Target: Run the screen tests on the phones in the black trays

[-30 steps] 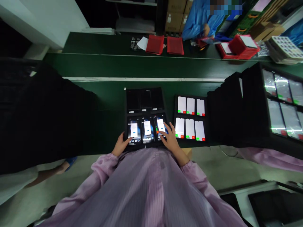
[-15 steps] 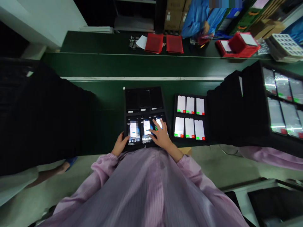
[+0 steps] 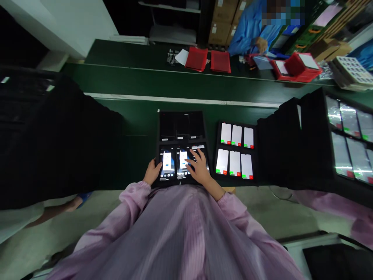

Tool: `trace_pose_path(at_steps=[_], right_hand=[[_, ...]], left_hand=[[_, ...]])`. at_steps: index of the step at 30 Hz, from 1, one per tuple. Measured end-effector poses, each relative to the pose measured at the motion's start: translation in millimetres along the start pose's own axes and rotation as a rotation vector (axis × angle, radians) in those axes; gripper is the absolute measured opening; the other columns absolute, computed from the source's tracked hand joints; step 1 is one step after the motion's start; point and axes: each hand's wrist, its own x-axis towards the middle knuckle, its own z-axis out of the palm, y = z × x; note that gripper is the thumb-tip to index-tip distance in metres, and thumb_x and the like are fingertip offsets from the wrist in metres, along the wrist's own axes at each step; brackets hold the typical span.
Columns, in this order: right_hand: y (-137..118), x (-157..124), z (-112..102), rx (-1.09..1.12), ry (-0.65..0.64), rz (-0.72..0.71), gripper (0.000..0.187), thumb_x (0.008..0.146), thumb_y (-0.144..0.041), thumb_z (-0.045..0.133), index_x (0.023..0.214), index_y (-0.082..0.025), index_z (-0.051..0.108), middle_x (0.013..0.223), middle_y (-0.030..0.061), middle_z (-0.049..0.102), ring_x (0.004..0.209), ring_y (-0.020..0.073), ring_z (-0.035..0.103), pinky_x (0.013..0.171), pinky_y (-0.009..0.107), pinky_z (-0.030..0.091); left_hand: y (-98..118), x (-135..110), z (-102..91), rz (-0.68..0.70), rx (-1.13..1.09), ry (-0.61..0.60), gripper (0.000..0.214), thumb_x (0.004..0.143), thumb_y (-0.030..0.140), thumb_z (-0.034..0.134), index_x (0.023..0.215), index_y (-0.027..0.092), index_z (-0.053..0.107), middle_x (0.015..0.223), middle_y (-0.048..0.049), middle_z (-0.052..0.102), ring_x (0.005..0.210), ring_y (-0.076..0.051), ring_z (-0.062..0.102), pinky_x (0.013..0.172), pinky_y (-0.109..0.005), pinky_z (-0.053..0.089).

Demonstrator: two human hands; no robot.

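Note:
A black phone tray lies on the green bench right in front of me. Its far row holds three dark-screened phones, each with a small white label. Three phones in the near row are lit. The left phone and the middle phone show a white pop-up, while the right phone is partly covered by my fingers. My left hand grips the tray's near left edge, thumb on top. Fingers spread, my right hand hovers over or touches the middle and right phones; contact is unclear.
Beside it on the right, another tray holds several phones with white screens. Black trays stand upright at left and right. Across the bench, a person in blue works near red pouches.
The right phone's screen has gone from a white pop-up to a mostly dark page. My right hand stays over the near row. The whole view has shifted slightly.

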Motion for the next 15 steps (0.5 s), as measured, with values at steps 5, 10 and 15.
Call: trace_pose_path(at_steps=[5,10,15], right_hand=[[21.1,-22.4,-2.8,0.021,0.191,0.136,0.034,0.106,-0.028,0.046,0.12,-0.025,0.076,0.153,0.0122,0.057,0.157,0.034,0.031,0.125,0.064,0.035],[31.5,-24.6,2.2,-0.01,0.208,0.212,0.035,0.104,-0.031,0.049,0.131,-0.025,0.072,0.16,0.0132,0.048,0.16,0.039,0.021,0.126,0.071,0.025],[36.2,-13.3,5.2,-0.064,0.219,0.221,0.036,0.104,-0.035,0.051,0.133,-0.026,0.071,0.164,0.0115,0.043,0.162,0.0418,0.014,0.124,0.076,0.024]], left_hand=[[-4.4,-2.0,-1.7,-0.038,-0.012,-0.007,0.053,0.084,0.04,0.069,0.134,0.021,0.063,0.129,-0.0123,0.072,0.124,-0.029,0.067,0.112,-0.046,0.05],[-2.1,-4.4,-7.0,-0.063,0.001,-0.014,0.051,0.086,0.041,0.068,0.133,0.023,0.063,0.13,-0.0102,0.072,0.127,-0.028,0.066,0.113,-0.043,0.048],[5.9,-4.1,-6.9,-0.082,0.003,-0.026,0.048,0.086,0.042,0.066,0.13,0.022,0.064,0.13,-0.0105,0.073,0.127,-0.029,0.066,0.111,-0.043,0.05]])
